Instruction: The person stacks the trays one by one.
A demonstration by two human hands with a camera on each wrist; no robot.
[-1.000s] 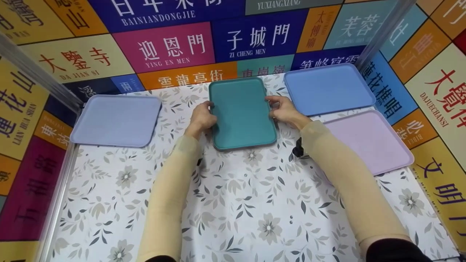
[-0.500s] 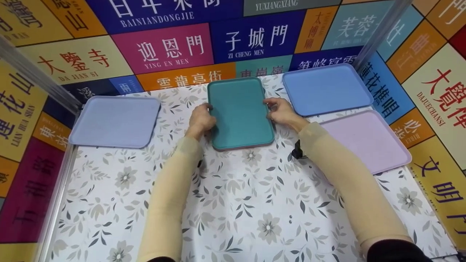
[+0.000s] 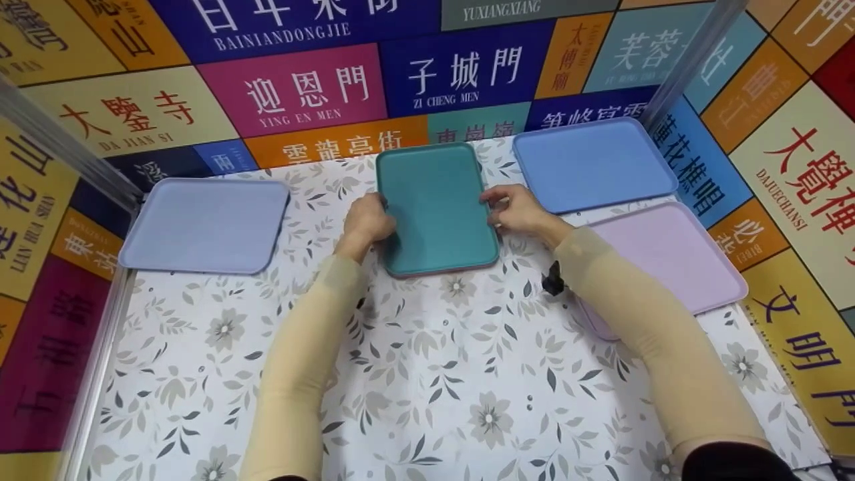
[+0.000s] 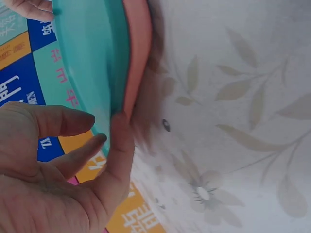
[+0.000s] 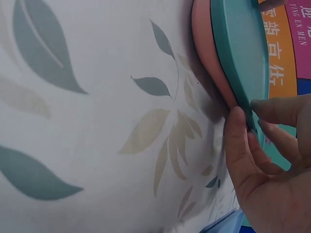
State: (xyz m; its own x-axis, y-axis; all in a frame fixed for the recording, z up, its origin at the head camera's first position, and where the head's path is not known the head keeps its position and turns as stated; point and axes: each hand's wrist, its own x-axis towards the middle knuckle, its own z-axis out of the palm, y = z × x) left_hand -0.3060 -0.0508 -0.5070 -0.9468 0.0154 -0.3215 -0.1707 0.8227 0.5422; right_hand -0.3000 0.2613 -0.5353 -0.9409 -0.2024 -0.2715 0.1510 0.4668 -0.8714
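Observation:
A teal tray (image 3: pixel 437 210) lies on top of a coral-pink tray (image 4: pixel 138 53), whose edge shows below it in both wrist views. My left hand (image 3: pixel 366 224) is at the left long edge of the stack. Its thumb is near the teal rim and a finger touches the side of the lower tray. On the opposite edge, my right hand (image 3: pixel 520 210) pinches the rim, fingertips (image 5: pixel 237 114) against both trays. How firmly either hand grips is hard to see.
A pale lavender-blue tray (image 3: pixel 207 226) lies at the left. At the right are a blue tray (image 3: pixel 594 164) and a pink-lilac tray (image 3: pixel 668 257), partly under my right arm. Printed wall panels (image 3: pixel 461 67) border the floral-covered table (image 3: pixel 427 374) at the back and sides.
Both hands have slid slightly toward me along the tray edges. A thin strip of the lower tray now shows at the near edge. The view has shifted a little.

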